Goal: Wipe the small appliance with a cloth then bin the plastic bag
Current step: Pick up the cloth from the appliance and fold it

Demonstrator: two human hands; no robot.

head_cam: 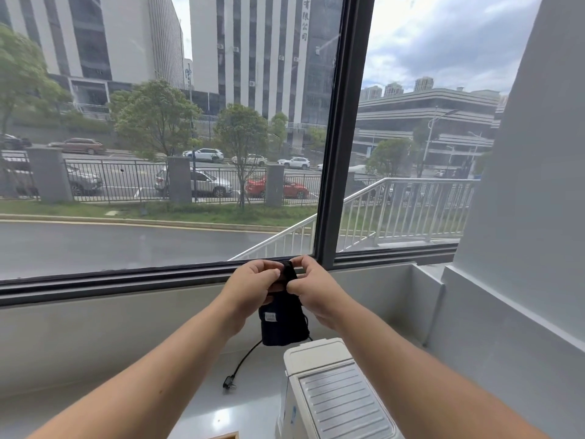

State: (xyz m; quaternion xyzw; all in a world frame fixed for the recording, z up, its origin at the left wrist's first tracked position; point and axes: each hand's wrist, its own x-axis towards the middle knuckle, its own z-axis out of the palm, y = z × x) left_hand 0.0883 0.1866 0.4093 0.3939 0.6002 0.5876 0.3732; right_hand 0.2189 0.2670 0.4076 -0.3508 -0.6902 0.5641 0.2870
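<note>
A dark cloth (282, 324) with a small white label hangs in the air in front of the window. My left hand (253, 285) and my right hand (316, 288) both pinch its top edge, close together. Below it, on the grey sill, stands a small white appliance (332, 391) with a ribbed grey top panel. Its black cord (243, 362) runs left along the sill and ends in a plug (228, 384). No plastic bag shows in this view.
The grey windowsill (202, 416) runs along a large window with a dark frame (335, 153). A grey wall (522, 280) closes the sill on the right. A wooden edge (226, 436) peeks in at the bottom.
</note>
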